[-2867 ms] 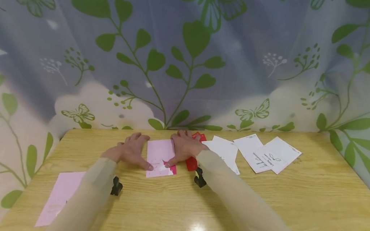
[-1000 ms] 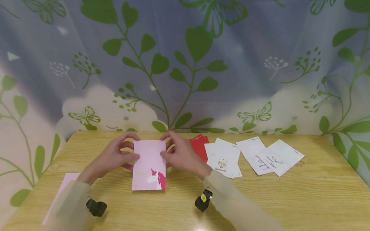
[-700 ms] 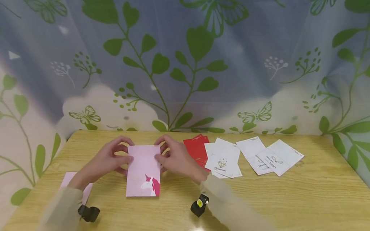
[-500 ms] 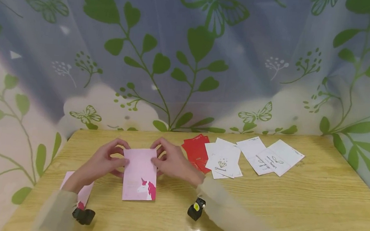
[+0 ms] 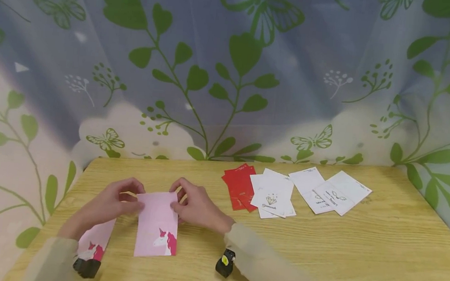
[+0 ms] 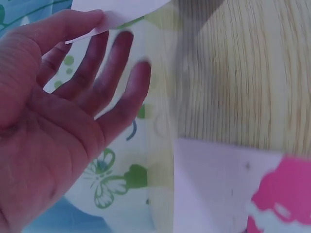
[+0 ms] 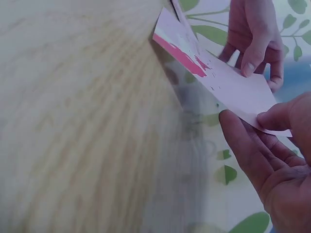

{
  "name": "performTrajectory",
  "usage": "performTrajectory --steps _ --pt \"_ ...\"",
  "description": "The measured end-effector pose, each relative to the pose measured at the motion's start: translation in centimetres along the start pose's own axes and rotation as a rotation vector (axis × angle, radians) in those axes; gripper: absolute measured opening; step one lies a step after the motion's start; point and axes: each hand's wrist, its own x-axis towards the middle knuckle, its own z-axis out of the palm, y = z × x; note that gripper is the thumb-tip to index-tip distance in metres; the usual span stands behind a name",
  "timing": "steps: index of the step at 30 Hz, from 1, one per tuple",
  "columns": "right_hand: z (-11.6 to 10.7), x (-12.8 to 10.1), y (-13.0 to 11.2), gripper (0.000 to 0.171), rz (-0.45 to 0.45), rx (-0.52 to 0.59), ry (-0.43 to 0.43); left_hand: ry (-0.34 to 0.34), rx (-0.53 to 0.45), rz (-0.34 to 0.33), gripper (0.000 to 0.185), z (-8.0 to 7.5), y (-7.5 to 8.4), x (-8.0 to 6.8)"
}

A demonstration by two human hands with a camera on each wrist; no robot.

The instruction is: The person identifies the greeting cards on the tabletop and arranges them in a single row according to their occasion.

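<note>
Both hands hold one pink card (image 5: 156, 223) with a unicorn print at its lower edge, lifted above the wooden table (image 5: 319, 254). My left hand (image 5: 133, 203) pinches its upper left edge, thumb on the face. My right hand (image 5: 176, 202) pinches the upper right edge. In the right wrist view the right hand (image 7: 257, 121) has its thumb on top of the pink card (image 7: 228, 80) and its fingers under it, with the left hand (image 7: 252, 39) beyond. In the left wrist view the left hand (image 6: 104, 22) meets the card's edge (image 6: 116, 7) at its fingertips.
A second pink unicorn card (image 5: 96, 240) lies flat at the table's left front, below the left wrist, and shows as a pink card (image 6: 228, 189) in the left wrist view. Red cards (image 5: 240, 186) and two groups of white cards (image 5: 272, 195) (image 5: 330, 190) lie along the back right. A leaf-print curtain (image 5: 230, 70) hangs behind.
The card lay flat under both hands at first. Now it is lifted, and both hands have carried it left and nearer to the front edge, towards the second pink card.
</note>
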Motion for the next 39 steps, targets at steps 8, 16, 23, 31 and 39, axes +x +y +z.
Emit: performTrajectory --steps 8,16,23,31,39 --pt "1.7 0.9 0.3 0.02 -0.06 -0.145 -0.012 0.082 0.254 0.029 0.015 -0.8 -1.0 -0.2" --pt "3.1 2.5 -0.1 0.02 -0.06 -0.379 -0.024 0.12 0.391 0.005 0.011 -1.5 -2.3 -0.5" --pt "4.2 3.6 -0.5 0.022 -0.029 -0.516 -0.001 0.106 0.43 -0.039 0.015 -2.2 -3.1 -0.7" --pt "5.2 4.1 -0.5 0.021 0.034 -0.622 0.006 0.08 0.444 -0.04 0.015 -2.3 -3.8 -0.6" --pt "5.9 4.3 -0.5 0.019 0.041 -0.702 0.024 0.049 0.446 -0.075 0.015 -2.5 -4.5 -0.5"
